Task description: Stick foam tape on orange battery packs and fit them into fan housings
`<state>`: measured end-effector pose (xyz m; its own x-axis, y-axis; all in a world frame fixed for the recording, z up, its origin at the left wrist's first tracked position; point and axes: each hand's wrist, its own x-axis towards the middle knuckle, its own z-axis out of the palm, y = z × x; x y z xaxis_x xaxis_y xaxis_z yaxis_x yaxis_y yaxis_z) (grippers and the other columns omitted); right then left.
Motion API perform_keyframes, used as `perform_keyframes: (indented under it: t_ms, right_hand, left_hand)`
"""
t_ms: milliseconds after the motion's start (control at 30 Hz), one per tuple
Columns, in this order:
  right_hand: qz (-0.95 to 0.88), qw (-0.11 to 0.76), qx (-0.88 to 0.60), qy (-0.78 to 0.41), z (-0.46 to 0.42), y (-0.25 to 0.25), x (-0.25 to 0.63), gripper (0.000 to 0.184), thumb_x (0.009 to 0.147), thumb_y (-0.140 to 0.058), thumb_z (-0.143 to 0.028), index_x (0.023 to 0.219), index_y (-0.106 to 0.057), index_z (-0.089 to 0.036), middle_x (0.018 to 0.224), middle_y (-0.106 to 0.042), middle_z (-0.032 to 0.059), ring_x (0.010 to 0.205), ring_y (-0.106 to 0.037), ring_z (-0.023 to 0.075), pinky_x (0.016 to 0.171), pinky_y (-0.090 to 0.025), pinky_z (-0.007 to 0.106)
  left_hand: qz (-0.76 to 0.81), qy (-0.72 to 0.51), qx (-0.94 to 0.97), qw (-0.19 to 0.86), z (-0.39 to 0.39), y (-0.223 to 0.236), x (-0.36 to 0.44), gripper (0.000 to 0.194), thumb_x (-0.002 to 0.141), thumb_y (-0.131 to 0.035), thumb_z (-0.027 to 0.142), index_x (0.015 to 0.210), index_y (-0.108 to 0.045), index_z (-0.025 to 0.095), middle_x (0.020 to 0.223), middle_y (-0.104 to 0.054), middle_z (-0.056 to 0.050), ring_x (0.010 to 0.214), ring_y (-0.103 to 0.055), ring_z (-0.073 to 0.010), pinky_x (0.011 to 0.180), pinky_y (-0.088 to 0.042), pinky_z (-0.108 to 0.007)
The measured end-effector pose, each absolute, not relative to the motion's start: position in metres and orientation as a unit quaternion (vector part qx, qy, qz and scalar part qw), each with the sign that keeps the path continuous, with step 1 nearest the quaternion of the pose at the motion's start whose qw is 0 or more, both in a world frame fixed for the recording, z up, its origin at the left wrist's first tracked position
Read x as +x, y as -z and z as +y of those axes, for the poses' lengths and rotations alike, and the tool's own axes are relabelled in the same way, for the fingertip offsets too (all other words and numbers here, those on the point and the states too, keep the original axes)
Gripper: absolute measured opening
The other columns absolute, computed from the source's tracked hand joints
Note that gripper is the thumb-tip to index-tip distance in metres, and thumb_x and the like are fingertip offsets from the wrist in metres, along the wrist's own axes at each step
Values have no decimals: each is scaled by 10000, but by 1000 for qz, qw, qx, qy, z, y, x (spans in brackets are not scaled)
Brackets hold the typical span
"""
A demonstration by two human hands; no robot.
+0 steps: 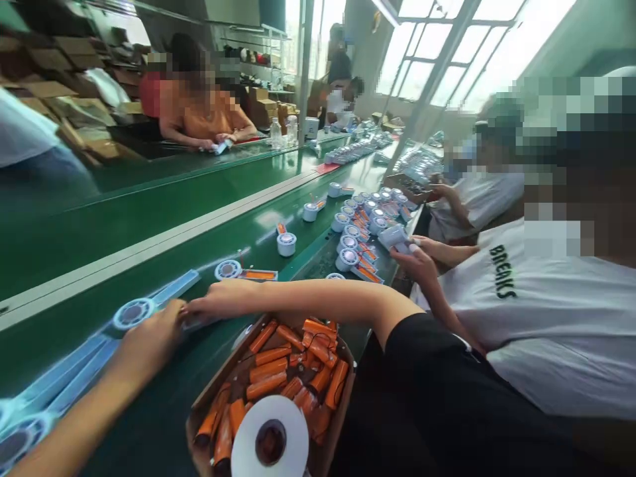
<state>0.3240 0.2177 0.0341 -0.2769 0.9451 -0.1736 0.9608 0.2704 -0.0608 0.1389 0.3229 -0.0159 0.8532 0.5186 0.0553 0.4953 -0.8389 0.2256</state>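
Note:
A light-blue flat piece with a round ring (133,312) lies on the green belt (163,238) in front of me. My left hand (149,339) reaches in from the lower left, its fingers closed at the piece's right end. My right hand (221,301) comes from the right and meets it there, fingers pressed down on a pale blue strip of the same piece. The fingertips of both hands touch. More light-blue ring pieces (30,424) lie along the belt at the lower left.
An open cardboard box (221,377) of orange cylinders sits below my right arm, a white tape roll (293,430) at its front. White round units (287,243) with orange cells dot the belt. A co-worker in a white shirt (546,311) sits at my right, holding one unit (395,235). Other people work across the belt.

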Motion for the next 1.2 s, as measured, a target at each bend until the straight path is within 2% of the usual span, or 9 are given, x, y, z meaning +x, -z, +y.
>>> perform_keyframes:
  t_ms: [233,333,433,533,633,700,767,933,1200]
  right_hand:
    - [820,70,563,81,233,-19,310,297,1041,-660,-440,1146,-762,-181,1037,-808,92,917,-763,252,690,-548,271]
    - [825,65,557,76,232,-28,320,201,1011,-704,-370,1106,-759,-201,983,-806,42,907,-750,227,695,-534,253]
    - [819,41,569,62,221,-35,341,201,1015,-694,-354,1159,-745,-224,1014,-803,55,922,-747,231,710,-538,269]
    - [766,-21,642,32,200,-31,364,270,1010,-692,-390,1189,-742,-194,1100,-782,138,1042,-733,288,832,-568,348]
    - [725,-66,686,10,179,-20,384,264,1021,-669,-393,1151,-755,-180,1255,-734,173,1312,-606,353,1062,-511,465]
    - [709,-81,701,10,170,-12,393,296,997,-703,-418,1162,-750,-177,1468,-627,180,1421,-501,401,1116,-477,515]
    - [690,-95,717,22,168,-5,399,363,944,-778,-425,1206,-735,-177,1601,-508,175,1368,-551,397,1078,-512,487]
    - [657,-139,739,49,188,1,415,254,934,-786,-292,1156,-741,-179,1574,-520,141,1210,-671,289,1075,-520,398]
    - [569,-232,787,42,208,-13,436,247,972,-688,-289,1178,-708,-156,1526,-533,227,1365,-553,378,1170,-425,588]
  left_hand:
    - [389,26,914,113,300,5,157,277,1027,-358,294,1142,-597,214,1099,-769,-138,1026,-743,-295,801,-521,-344]
    - [379,18,917,121,303,-3,160,289,1029,-347,318,1151,-589,218,1085,-778,-119,1007,-751,-273,827,-542,-341]
    - [371,-39,917,141,315,-14,156,378,1030,-350,417,1272,-562,218,1244,-760,-106,1122,-730,-243,946,-561,-342]
    - [390,-102,908,113,328,-21,149,526,995,-392,500,1371,-572,179,1412,-691,-143,1339,-626,-288,1152,-481,-413]
    - [408,-22,911,48,331,-24,146,628,965,-471,521,1478,-571,173,1559,-585,-161,1477,-494,-375,1247,-369,-535]
    - [417,43,908,19,328,-24,149,669,966,-511,521,1553,-529,201,1633,-505,-161,1502,-454,-414,1248,-347,-587]
    - [422,72,903,8,324,-24,155,649,986,-514,476,1578,-514,209,1643,-477,-174,1458,-502,-417,1216,-397,-569]
    - [410,66,910,21,317,-27,163,536,1041,-405,308,1540,-545,170,1586,-497,-167,1304,-621,-332,1060,-531,-427]
    - [375,107,920,38,303,-40,156,484,984,-578,292,1461,-629,227,1537,-560,-111,1145,-704,-279,936,-573,-364]
